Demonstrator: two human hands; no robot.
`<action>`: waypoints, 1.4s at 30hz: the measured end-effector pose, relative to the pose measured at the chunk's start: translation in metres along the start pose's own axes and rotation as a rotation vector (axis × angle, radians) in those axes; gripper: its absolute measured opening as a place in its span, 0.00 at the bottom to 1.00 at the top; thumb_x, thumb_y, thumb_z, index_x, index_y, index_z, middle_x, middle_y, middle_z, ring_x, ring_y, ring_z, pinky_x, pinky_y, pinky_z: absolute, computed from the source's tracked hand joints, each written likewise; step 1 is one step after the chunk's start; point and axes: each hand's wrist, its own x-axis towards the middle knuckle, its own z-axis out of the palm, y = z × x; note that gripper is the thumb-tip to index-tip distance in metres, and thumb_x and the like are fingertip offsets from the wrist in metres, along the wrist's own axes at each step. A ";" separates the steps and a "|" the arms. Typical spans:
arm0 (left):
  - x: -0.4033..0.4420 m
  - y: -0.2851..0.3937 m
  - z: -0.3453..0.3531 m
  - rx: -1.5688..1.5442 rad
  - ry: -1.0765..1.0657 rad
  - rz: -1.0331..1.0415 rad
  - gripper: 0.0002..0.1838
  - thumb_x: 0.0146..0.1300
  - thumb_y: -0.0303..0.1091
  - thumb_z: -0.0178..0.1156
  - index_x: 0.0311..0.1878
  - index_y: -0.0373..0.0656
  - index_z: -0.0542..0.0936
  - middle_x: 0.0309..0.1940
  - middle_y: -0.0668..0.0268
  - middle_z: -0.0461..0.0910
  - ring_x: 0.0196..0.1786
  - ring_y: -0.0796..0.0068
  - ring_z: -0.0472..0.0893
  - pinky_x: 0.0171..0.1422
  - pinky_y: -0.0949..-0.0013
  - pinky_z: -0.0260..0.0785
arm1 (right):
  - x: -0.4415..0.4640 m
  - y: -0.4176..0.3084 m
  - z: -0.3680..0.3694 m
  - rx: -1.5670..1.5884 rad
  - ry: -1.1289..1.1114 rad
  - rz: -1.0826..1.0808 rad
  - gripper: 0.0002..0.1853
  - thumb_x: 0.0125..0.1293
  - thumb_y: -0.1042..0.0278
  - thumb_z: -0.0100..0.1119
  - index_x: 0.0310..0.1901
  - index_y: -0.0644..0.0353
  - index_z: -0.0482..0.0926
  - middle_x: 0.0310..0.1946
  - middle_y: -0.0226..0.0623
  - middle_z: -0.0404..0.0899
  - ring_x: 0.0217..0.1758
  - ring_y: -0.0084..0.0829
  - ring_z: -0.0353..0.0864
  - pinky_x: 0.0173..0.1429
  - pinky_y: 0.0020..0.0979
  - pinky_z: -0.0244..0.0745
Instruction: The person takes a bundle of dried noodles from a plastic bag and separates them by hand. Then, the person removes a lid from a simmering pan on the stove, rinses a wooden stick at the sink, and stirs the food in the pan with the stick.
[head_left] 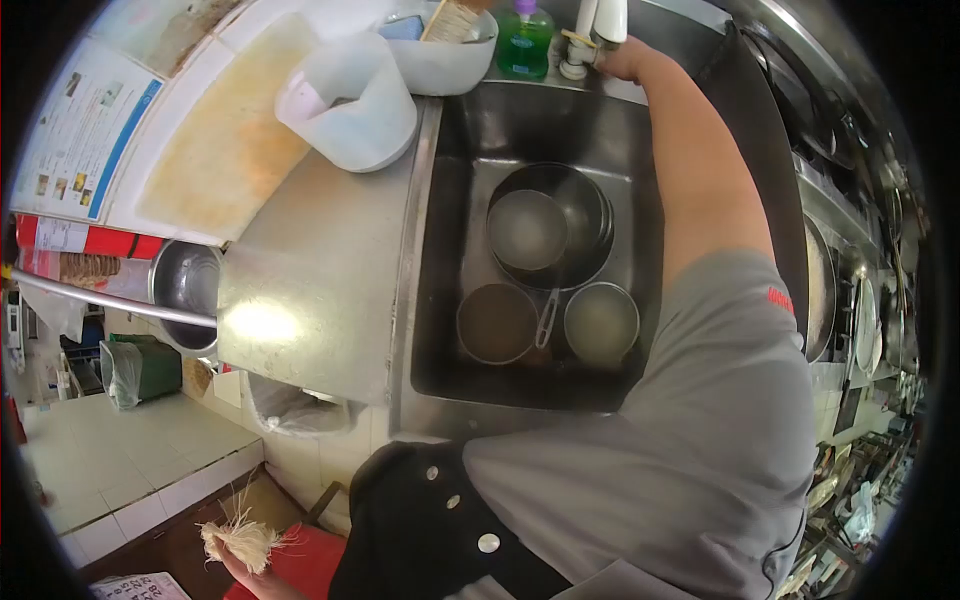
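My right hand reaches to the back of the sink, its fingers closed at the tap and partly hidden by it. Low at the left, my left hand grips a pale bundle of scrubbing fibre with loose strands sticking out. In the metal sink stands a dark round pot with a smaller round bowl inside it. In front of the pot are a brownish round container and a round container with cloudy contents. A long slotted handle lies between them.
A green soap bottle stands behind the sink. Left of it are a white tub with a brush and a translucent white container. A metal counter adjoins the sink. A steel bowl sits beyond it.
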 end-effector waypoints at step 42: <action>-0.012 -0.042 0.105 0.059 0.050 0.148 0.26 0.69 0.53 0.54 0.61 0.43 0.70 0.49 0.63 0.75 0.44 0.64 0.79 0.43 0.55 0.78 | -0.108 -0.075 0.075 2.036 -0.152 0.132 0.15 0.75 0.58 0.47 0.48 0.58 0.79 0.28 0.29 0.73 0.25 0.24 0.69 0.28 0.30 0.65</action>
